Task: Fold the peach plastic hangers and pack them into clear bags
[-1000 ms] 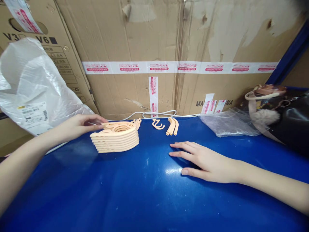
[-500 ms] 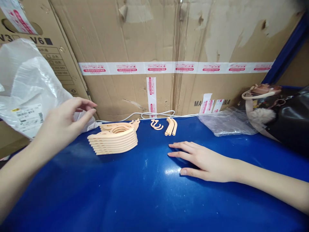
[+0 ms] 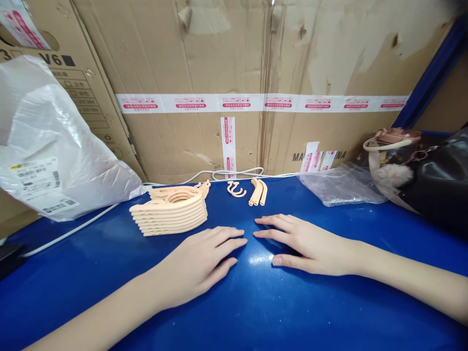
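Observation:
My left hand [image 3: 204,261] is over the blue tabletop [image 3: 234,312], fingers stretched toward the right and holding nothing. Just beyond it is a stack of cream plastic folding hangers [image 3: 170,214], several lying one on another. My right hand [image 3: 303,243] rests on the tabletop with its fingers apart, pointing left, also without anything in it. A narrow gap separates the fingertips of both hands. Past them, near the back, lie a few loose cream hooks [image 3: 237,190] and a small group of curved cream hanger arms [image 3: 258,192].
A white plastic mailing bag [image 3: 69,146] with a label leans at the left. Large cardboard boxes [image 3: 197,58] stand along the back, a white cable [image 3: 73,234] running in front. At the right are a clear plastic bag [image 3: 343,185] and a black bag [image 3: 438,175]. A dark object [image 3: 10,258] sits at the left edge.
My left hand has moved from beside the mailing bag, right and down, to the table in front of the hangers. My right hand has stayed in place.

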`<state>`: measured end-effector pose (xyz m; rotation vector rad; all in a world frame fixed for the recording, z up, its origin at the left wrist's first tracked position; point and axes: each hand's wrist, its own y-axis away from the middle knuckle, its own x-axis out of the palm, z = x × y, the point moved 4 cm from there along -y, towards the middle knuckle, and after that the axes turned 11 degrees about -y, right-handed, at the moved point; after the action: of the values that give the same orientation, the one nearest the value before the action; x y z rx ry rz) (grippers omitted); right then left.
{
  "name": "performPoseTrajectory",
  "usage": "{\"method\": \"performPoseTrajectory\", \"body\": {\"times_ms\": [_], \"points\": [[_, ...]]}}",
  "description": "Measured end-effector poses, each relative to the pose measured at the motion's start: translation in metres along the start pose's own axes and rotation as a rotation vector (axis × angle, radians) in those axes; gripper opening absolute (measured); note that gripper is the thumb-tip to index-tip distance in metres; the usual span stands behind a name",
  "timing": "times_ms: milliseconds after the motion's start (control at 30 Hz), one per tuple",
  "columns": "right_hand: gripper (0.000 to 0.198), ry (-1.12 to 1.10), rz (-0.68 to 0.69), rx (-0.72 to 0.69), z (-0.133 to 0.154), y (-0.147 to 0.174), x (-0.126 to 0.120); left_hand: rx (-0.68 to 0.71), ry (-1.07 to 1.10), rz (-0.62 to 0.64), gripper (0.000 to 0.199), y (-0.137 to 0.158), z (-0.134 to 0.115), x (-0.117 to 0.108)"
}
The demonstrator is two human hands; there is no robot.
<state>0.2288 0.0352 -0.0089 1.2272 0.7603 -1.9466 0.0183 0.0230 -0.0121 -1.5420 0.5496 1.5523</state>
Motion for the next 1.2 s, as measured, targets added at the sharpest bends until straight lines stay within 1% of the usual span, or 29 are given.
{"method": "performPoseTrajectory", "body": {"times_ms": [100, 233, 267, 300, 333, 400, 500, 600, 700, 867, 967, 1067, 1200], "points": [[0.052, -0.028, -0.029, 0.026, -0.002, -0.003, -0.004, -0.088, 0.077, 0.068, 0.042, 0.001, 0.007, 0.006], [0.042, 0.047, -0.182, 0.099, -0.018, -0.015, -0.024, -0.105, 0.109, 0.074, 0.042, 0.003, 0.010, 0.005], [0.040, 0.077, -0.197, 0.146, -0.026, -0.020, -0.030, -0.102, 0.109, 0.077, 0.042, 0.003, 0.009, 0.005], [0.039, 0.101, -0.211, 0.227, -0.036, -0.025, -0.034, -0.101, 0.109, 0.082, 0.042, 0.003, 0.009, 0.006], [0.039, 0.106, -0.215, 0.345, -0.049, -0.031, -0.038, -0.100, 0.109, 0.085, 0.042, 0.003, 0.009, 0.006], [0.043, 0.107, -0.240, 0.482, -0.071, -0.045, -0.045, -0.097, 0.113, 0.083, 0.042, 0.003, 0.009, 0.006], [0.054, 0.122, -0.299, 0.626, -0.096, -0.068, -0.050, -0.099, 0.120, 0.075, 0.042, 0.003, 0.009, 0.005], [0.063, 0.126, -0.329, 0.716, -0.108, -0.087, -0.051, -0.100, 0.112, 0.107, 0.042, 0.003, 0.009, 0.004], [0.056, 0.096, -0.319, 0.757, -0.112, -0.096, -0.051, -0.100, 0.098, 0.119, 0.042, 0.003, 0.009, 0.005], [0.033, -0.019, -0.292, 0.786, -0.118, -0.094, -0.051, -0.097, 0.095, 0.101, 0.042, 0.003, 0.010, 0.007], [0.031, -0.057, -0.301, 0.794, -0.127, -0.089, -0.052, -0.093, 0.108, 0.070, 0.041, 0.003, 0.010, 0.008], [0.032, -0.048, -0.317, 0.795, -0.134, -0.086, -0.054, -0.089, 0.120, 0.049, 0.041, 0.004, 0.010, 0.008], [0.032, -0.009, -0.327, 0.773, -0.137, -0.084, -0.053, -0.098, 0.114, 0.076, 0.041, 0.004, 0.010, 0.008]]}}
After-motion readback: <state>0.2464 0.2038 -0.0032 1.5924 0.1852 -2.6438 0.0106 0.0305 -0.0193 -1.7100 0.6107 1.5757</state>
